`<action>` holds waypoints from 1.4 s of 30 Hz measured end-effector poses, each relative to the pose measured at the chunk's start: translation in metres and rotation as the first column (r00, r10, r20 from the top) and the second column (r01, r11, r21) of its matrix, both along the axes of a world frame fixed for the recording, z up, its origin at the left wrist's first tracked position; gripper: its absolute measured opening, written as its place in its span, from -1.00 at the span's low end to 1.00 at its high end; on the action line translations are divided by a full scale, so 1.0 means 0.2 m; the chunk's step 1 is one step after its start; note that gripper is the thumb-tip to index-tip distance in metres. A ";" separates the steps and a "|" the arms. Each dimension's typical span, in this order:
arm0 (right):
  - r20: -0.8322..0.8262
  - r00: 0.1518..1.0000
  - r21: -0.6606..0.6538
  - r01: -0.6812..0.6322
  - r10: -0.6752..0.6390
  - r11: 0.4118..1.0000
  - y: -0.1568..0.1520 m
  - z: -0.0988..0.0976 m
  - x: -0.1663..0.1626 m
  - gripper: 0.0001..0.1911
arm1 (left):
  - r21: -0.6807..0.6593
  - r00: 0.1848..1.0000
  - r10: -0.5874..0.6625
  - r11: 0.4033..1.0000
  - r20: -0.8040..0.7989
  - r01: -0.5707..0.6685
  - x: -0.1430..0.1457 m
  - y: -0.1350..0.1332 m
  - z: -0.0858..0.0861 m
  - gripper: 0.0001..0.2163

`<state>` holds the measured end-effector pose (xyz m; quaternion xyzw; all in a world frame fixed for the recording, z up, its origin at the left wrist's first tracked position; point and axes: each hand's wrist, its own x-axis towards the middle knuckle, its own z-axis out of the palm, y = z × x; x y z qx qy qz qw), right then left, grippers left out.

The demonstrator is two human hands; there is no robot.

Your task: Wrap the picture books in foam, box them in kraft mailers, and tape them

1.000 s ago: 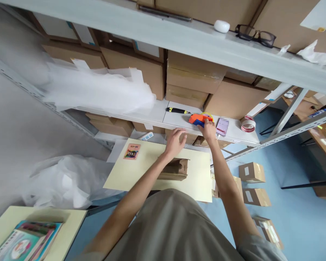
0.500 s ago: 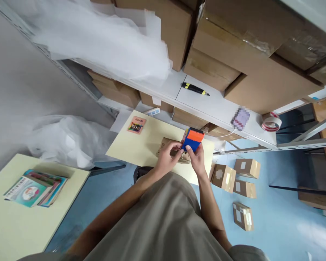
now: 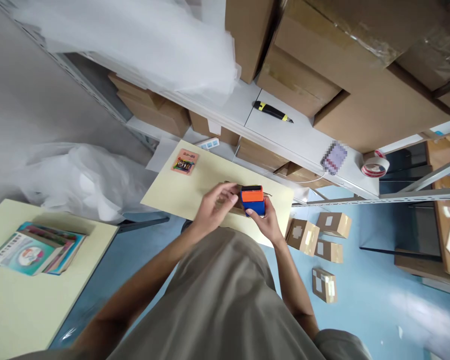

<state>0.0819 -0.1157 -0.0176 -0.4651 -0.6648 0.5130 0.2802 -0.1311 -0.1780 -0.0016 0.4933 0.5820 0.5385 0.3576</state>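
My right hand grips a blue-and-orange box-shaped object with a black strip on its top face. Its exact kind I cannot make out. The thumb lies over the blue front and the other fingers wrap the right side. Just to the left is my left hand, slightly blurred, fingers curved and apart, with nothing visible in it. Beneath and behind both hands sits a small brown cardboard package, mostly hidden. It rests on the pale yellow table. A pink picture card lies at the table's far left.
Above the table, a white shelf bears a yellow-black utility knife, a tape roll, large cartons and white foam sheeting. Books lie on a second table at left. Several taped boxes stand on the floor at right.
My left hand has come away from the blue-and-orange object and moved left, its fingers opening. My right hand has tilted the object and brought it slightly left and lower.
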 end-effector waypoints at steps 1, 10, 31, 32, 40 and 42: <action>0.037 0.999 -0.013 -0.028 0.029 1.000 -0.01 0.00 0.02 -0.45 | -0.017 1.000 0.002 1.000 0.011 -0.001 -0.04 0.02 0.02 -0.63; 0.244 0.950 -0.034 -0.194 0.196 0.980 -0.03 0.05 0.11 -0.47 | -0.093 0.988 -0.145 0.984 0.056 0.150 -0.10 0.12 0.08 -0.57; 0.560 0.617 -0.440 -0.345 0.554 0.829 0.23 0.54 0.18 -0.37 | -0.299 0.889 0.391 0.900 0.238 -0.316 -0.14 0.01 -0.37 -0.52; 0.559 0.598 -0.473 -0.338 0.574 0.814 0.25 0.57 0.19 -0.37 | -0.320 0.874 0.421 0.885 0.241 -0.338 -0.17 0.01 -0.41 -0.52; 0.564 0.598 -0.480 -0.324 0.569 0.815 0.41 0.66 -0.09 -0.35 | -0.427 0.784 0.517 0.829 0.344 -0.360 -0.18 0.08 -0.75 -0.60; 0.553 0.602 -0.471 -0.345 0.577 0.812 0.43 0.64 -0.18 -0.33 | -0.464 0.751 0.533 0.818 0.391 -0.339 -0.17 0.11 -0.82 -0.62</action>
